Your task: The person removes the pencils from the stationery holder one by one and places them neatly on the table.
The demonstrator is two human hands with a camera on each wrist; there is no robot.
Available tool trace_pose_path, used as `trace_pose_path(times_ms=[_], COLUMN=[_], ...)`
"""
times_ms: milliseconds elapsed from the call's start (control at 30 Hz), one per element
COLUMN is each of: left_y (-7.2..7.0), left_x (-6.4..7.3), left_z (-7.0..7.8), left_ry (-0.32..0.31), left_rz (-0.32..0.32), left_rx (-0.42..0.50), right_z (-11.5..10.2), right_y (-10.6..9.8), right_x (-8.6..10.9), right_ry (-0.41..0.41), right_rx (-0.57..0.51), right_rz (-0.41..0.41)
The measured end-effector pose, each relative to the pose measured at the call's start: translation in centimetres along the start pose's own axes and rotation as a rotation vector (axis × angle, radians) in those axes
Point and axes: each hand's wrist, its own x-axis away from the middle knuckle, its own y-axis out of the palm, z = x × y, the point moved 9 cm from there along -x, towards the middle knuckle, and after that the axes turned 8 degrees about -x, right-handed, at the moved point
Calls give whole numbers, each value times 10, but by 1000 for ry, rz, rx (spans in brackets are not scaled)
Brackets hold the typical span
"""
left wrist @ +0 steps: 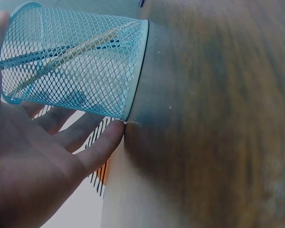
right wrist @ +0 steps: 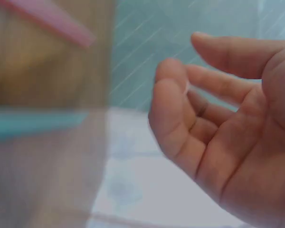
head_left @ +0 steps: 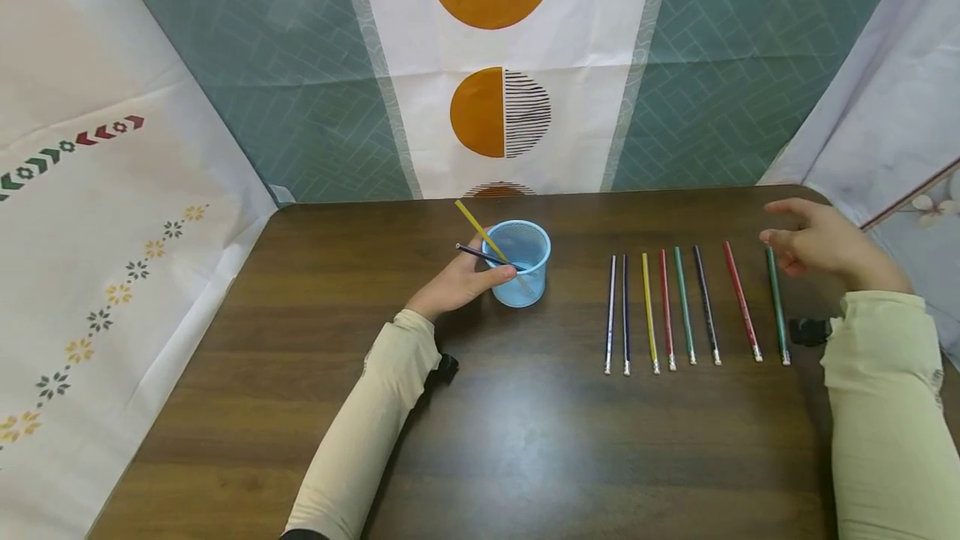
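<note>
A light blue mesh pencil cup [head_left: 517, 294] stands upright on the table. My left hand [head_left: 453, 286] holds it from the left, thumb at the rim and fingers behind the wall. Inside lean a yellow pencil [head_left: 471, 217] and a dark pencil [head_left: 474, 252], their lower parts seen through the mesh. On the right, my right hand [head_left: 832, 244] hovers past the far end of a green pencil [head_left: 777, 307], with loosely bent fingers and nothing in them. Beside that one lies a red pencil [head_left: 741, 298]. The right wrist view shows both blurred, apart from the hand.
Left of those two, several more pencils lie side by side, erasers toward me: among them a pale one [head_left: 611, 315], a yellow one [head_left: 650, 315] and a dark one [head_left: 707, 307]. Patterned cloths hang behind the wooden table [head_left: 525, 440] and at both sides.
</note>
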Motion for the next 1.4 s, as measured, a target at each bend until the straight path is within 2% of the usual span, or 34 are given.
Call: trace_pose_path(times_ms=[100, 267, 333, 400, 500, 667, 800, 933, 1067, 1200, 1400], left_y=[0, 2, 1, -2, -5, -5, -2, 8, 18, 21, 18], left_x=[0, 1, 4, 7, 13, 13, 11, 5, 0, 0, 3], left_z=[-2, -1, 8, 17, 30, 32, 27, 15, 6, 0, -4], left_ry=[-9, -4, -13, -21, -28, -3, 0, 13, 20, -27, -99], left_rz=[-1, -7, -20, -25, -36, -27, -44, -70, -76, -60, -24], left_rx=[-3, 8, 9, 11, 27, 53, 71, 77, 47, 20, -54], right_z=[-42, -118, -146, -172, -204, -245, -277, -299, -310, -314, -308], right_y=[9, 38, 52, 69, 101, 156, 187, 205, 223, 236, 245], right_x=[6, 15, 14, 9, -8, -33, -44, -51, -53, -52, -53], right_ry=[-96, -329, -410, -443, -442, -453, -517, -593, -635, -648, -636], right_rx=[-28, -128, -149, -153, -109, 9, 78, 117, 135, 185, 216], right_rz=[34, 56, 48, 23, -25, -126, -169, -178, -228, -242, -232])
